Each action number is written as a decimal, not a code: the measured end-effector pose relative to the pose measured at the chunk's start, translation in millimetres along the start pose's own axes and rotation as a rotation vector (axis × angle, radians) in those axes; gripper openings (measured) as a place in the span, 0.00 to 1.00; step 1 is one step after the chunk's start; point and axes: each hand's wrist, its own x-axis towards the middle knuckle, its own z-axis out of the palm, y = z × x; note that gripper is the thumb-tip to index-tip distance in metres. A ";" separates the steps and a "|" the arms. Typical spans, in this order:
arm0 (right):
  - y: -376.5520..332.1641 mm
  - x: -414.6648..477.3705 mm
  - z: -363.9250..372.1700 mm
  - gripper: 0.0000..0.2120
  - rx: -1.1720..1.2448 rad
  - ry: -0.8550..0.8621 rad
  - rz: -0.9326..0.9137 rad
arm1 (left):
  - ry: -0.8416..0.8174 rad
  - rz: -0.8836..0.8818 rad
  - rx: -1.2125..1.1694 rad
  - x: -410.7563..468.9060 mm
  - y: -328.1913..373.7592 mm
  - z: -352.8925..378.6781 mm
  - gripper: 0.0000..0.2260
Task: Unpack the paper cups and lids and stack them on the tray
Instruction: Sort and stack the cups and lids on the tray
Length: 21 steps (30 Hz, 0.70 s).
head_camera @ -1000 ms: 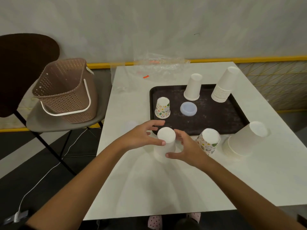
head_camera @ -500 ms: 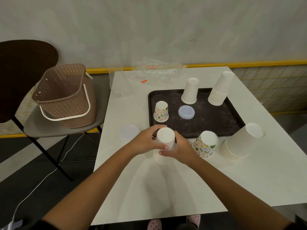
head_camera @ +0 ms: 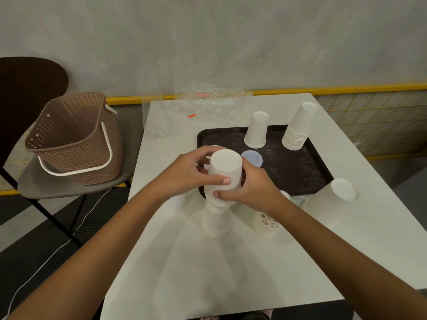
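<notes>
My left hand (head_camera: pixel 187 173) and my right hand (head_camera: pixel 251 188) both grip an upside-down stack of white paper cups (head_camera: pixel 225 172), lifted over the table's middle. Its lower part (head_camera: pixel 216 221) hangs below my fingers. Behind it lies the dark tray (head_camera: pixel 298 172), bearing one white cup (head_camera: pixel 256 130), a short stack of white cups (head_camera: pixel 298 128) and a pale blue lid (head_camera: pixel 253 158). A large stack of white cups (head_camera: pixel 330 202) leans on the table by the tray's right corner. A patterned cup (head_camera: pixel 265 221) stands half hidden under my right wrist.
Crumpled clear plastic wrapping (head_camera: pixel 208 100) lies at the white table's far edge (head_camera: pixel 161 125). A brown perforated basket (head_camera: pixel 71 137) with a white handle sits on a chair (head_camera: pixel 30 185) left of the table. A wall stands behind.
Both hands closed round the white cup stack and raised it off the table toward the tray. The patterned cup on the tray's left is now hidden behind my hands.
</notes>
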 end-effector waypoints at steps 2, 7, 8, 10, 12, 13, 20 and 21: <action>-7.7 5.3 -17.7 0.33 -0.009 0.019 -0.016 | 0.002 0.035 0.009 12.5 16.5 -1.8 0.23; -16.2 25.4 -72.9 0.35 -0.031 0.087 -0.078 | 0.005 0.116 0.052 57.3 62.0 4.3 0.24; -16.3 29.9 -85.1 0.36 -0.050 0.103 -0.084 | 0.010 0.131 0.061 67.3 70.3 7.3 0.25; -15.5 38.2 -109.3 0.37 -0.090 0.139 -0.098 | 0.016 0.157 0.080 88.1 86.1 14.8 0.25; -13.6 44.4 -132.9 0.37 -0.112 0.163 -0.116 | 0.016 0.179 0.099 109.2 99.1 23.8 0.25; -11.9 47.2 -144.5 0.36 -0.119 0.177 -0.118 | 0.018 0.187 0.100 119.6 105.2 29.0 0.25; 12.0 70.4 -220.9 0.34 -0.105 0.281 -0.110 | 0.100 0.253 0.109 187.6 131.7 73.7 0.23; 16.7 75.1 -229.7 0.34 -0.100 0.290 -0.114 | 0.108 0.258 0.120 197.2 133.1 79.2 0.24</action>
